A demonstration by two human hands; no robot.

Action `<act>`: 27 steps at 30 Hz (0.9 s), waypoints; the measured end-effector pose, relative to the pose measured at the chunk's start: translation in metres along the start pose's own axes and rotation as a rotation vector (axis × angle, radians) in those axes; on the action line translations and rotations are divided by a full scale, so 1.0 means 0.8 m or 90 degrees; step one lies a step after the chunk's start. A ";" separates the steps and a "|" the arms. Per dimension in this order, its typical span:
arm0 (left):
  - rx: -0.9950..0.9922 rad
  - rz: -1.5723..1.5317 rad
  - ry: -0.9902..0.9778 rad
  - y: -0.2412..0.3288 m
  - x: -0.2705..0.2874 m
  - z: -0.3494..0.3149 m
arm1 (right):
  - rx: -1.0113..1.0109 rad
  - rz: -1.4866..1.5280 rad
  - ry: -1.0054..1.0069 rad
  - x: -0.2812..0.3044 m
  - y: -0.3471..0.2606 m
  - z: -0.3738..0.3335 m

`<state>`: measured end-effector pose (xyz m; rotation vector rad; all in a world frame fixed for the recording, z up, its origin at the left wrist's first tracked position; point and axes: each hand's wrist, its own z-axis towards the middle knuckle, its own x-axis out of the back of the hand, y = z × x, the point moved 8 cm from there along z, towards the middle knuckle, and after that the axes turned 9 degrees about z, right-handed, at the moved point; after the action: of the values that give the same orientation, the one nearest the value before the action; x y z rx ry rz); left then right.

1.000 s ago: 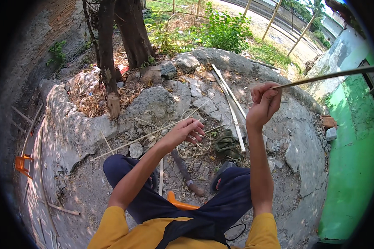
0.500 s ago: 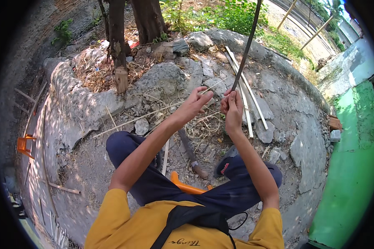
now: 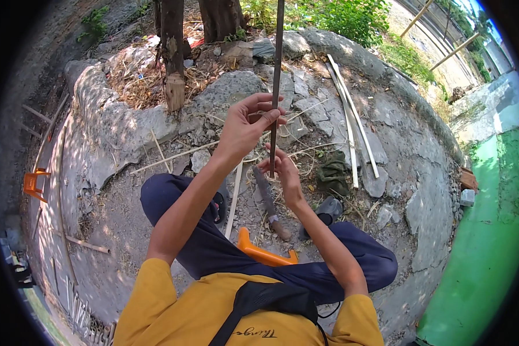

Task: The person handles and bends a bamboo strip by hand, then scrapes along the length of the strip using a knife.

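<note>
A long, thin dark strip (image 3: 277,63) stands almost upright in front of me, its upper end out of the picture. My left hand (image 3: 248,126) pinches it between thumb and fingers partway up. Lower down, my right hand (image 3: 285,177) has its fingers at the strip's bottom end, closed around it. On the ground below lies a large knife (image 3: 263,193) with a brown handle, close to my right hand. Beside the knife is a pale slat (image 3: 234,202).
More pale slats (image 3: 356,115) lie on broken concrete to the right. Thin shavings are scattered ahead, near a dark cloth-like bundle (image 3: 333,173). Part of an orange plastic seat (image 3: 265,255) shows between my legs. Tree trunks (image 3: 173,52) rise beyond; a green wall (image 3: 473,254) stands right.
The strip has swung left and become more upright. My left hand has moved up and taken hold of it; my right hand has moved down and left to its lower end.
</note>
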<state>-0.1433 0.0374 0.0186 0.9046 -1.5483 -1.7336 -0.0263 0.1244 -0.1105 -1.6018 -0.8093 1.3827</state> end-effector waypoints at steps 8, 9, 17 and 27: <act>-0.009 0.020 -0.002 0.025 0.005 -0.006 | -0.519 -0.815 -0.026 0.273 0.262 -0.119; 0.005 0.012 0.006 0.023 0.012 -0.009 | -0.544 -0.878 -0.089 0.269 0.285 -0.141; 0.053 -0.035 -0.004 0.027 0.011 -0.014 | -0.612 -0.858 -0.169 0.245 0.340 -0.225; 0.026 -0.093 -0.076 0.038 0.001 -0.018 | -0.592 -0.890 -0.141 0.242 0.365 -0.222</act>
<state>-0.1309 0.0255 0.0480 0.9718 -1.6346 -1.8956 0.1672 0.1363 -0.4521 -0.9022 -2.3026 0.0877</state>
